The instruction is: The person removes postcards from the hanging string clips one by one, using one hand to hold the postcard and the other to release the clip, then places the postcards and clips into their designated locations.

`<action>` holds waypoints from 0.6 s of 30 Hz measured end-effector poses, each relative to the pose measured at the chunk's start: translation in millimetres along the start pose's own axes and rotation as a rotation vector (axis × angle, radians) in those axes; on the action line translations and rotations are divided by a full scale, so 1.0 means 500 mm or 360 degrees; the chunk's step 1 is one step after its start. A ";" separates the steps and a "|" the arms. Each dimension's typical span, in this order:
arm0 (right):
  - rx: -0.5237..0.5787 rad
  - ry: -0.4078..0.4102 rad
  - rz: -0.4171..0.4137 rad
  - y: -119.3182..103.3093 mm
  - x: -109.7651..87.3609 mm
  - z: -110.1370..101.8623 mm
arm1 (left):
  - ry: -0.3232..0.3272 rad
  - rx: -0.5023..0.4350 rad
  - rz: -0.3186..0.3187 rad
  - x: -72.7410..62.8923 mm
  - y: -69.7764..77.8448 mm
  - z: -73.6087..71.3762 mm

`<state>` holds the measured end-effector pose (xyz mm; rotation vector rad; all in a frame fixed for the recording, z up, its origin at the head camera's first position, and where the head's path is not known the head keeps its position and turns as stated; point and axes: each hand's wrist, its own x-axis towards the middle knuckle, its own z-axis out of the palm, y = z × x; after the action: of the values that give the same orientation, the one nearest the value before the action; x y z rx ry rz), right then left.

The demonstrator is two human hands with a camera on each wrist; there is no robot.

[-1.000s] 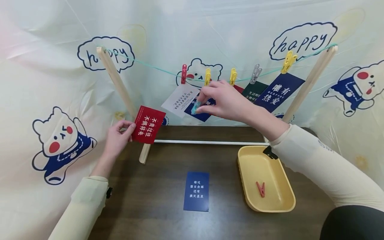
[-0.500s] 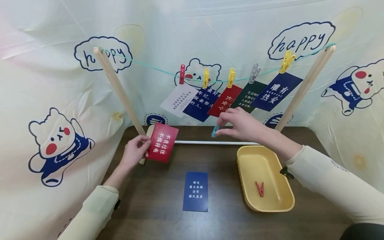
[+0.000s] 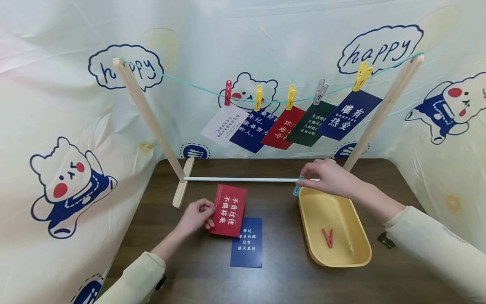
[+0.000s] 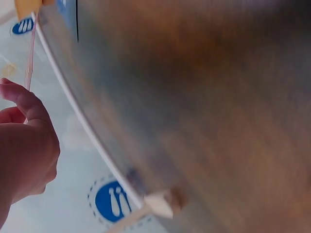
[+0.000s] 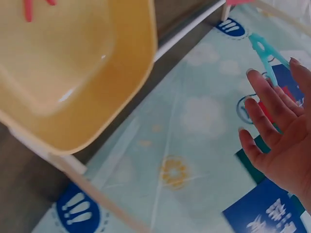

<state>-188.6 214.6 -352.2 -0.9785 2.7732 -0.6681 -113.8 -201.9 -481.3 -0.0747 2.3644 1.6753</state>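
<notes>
My left hand (image 3: 196, 217) pinches a red card (image 3: 229, 210) with white writing by its left edge. The card overlaps the top of a blue card (image 3: 248, 252) on the table. In the left wrist view the red card (image 4: 31, 53) is seen edge-on beyond the left hand (image 4: 31, 136). Above the far rim of the yellow tray (image 3: 303, 223), my right hand (image 3: 330, 177) pinches a light blue clothespin (image 3: 297, 188). The clothespin (image 5: 265, 53) shows between thumb and fingers in the right wrist view. A red clothespin (image 3: 328, 238) lies inside the tray.
A teal string (image 3: 190, 84) runs between two wooden posts (image 3: 148, 114). Several cards hang from it by clothespins, among them a white card (image 3: 224, 126) and a green card (image 3: 312, 124). A white rod (image 3: 243, 179) joins the posts low down, near the table's back.
My left hand has brought the red card right and down, over the blue card. My right hand has moved from before the hanging cards down and right to the tray, still pinching the light blue clothespin.
</notes>
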 end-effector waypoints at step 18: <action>0.0210 -0.0486 0.0186 0.101 -0.100 0.108 | -0.0255 0.0042 -0.0083 -0.030 -0.067 0.074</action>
<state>-164.4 261.1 -424.3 -0.8087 2.4645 -0.6176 -86.9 -180.5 -520.5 0.0025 2.2465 1.5644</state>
